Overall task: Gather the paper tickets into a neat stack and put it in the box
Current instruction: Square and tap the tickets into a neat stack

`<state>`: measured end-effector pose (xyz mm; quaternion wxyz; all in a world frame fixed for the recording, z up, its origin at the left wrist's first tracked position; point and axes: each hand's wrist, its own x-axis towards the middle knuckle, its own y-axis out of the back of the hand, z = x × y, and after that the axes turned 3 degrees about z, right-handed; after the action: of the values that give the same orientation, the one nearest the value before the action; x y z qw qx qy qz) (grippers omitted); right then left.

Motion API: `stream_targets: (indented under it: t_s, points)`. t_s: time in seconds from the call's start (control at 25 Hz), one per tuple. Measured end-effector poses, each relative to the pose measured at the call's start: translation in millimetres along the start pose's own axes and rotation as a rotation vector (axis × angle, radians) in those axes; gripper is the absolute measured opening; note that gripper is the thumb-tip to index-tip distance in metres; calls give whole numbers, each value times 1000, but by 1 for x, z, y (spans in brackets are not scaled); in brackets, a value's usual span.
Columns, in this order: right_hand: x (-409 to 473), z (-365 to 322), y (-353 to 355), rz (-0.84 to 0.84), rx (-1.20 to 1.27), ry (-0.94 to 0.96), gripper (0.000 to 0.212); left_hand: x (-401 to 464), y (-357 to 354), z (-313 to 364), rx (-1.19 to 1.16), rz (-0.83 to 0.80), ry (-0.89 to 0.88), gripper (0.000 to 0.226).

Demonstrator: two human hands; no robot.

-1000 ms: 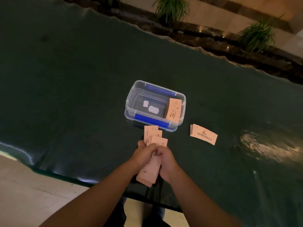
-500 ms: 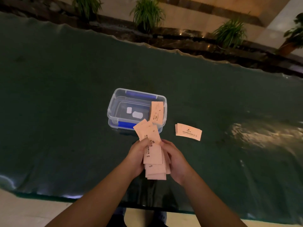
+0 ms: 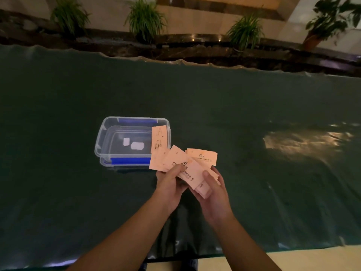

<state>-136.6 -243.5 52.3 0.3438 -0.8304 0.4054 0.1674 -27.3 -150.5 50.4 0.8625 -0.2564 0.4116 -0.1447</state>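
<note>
Here, at the centre of the frame, the left hand [image 3: 171, 184] and the right hand [image 3: 214, 194] both grip a fanned, uneven bundle of pale orange paper tickets [image 3: 181, 165] above the dark green table cover [image 3: 254, 114]. Left of centre stands the clear plastic box with blue clips [image 3: 103, 139], open, one orange ticket stack [image 3: 159, 138] leaning inside its right wall. Another small orange ticket pile [image 3: 205, 156] shows just right of the fan.
</note>
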Motion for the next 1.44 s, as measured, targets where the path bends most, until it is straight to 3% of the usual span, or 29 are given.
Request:
stream_targets:
  t_s: [0.12,0.4,0.6,0.72,0.84,0.92,1.0,1.12,1.44]
  points:
    - [17,-17,12,93,-51,27,78,7,-13,-13,-12,-19,44,56]
    - [79,-69,41,130,-232,-31,56,43,-51,-37,68,61,200,40]
    - [129,-90,48,169,-320,-105,58,82,-69,-33,280,155,294,44]
    - [150,-86,50,203,-390,-138,49,96,-66,-26,485,196,342,61]
    - [163,-82,54,242,-418,-155,48,100,-54,-15,781,293,372,94]
    - [169,-81,57,238,-456,-155,52,101,-45,-10,859,406,325,124]
    - [174,-80,61,236,-499,-161,55,107,-43,-10,932,449,211,135]
    - [179,-80,63,236,-499,-196,57,115,-53,-12,1003,409,108,118]
    - [184,-69,53,212,-549,-174,68,129,-68,-15,922,379,153,80]
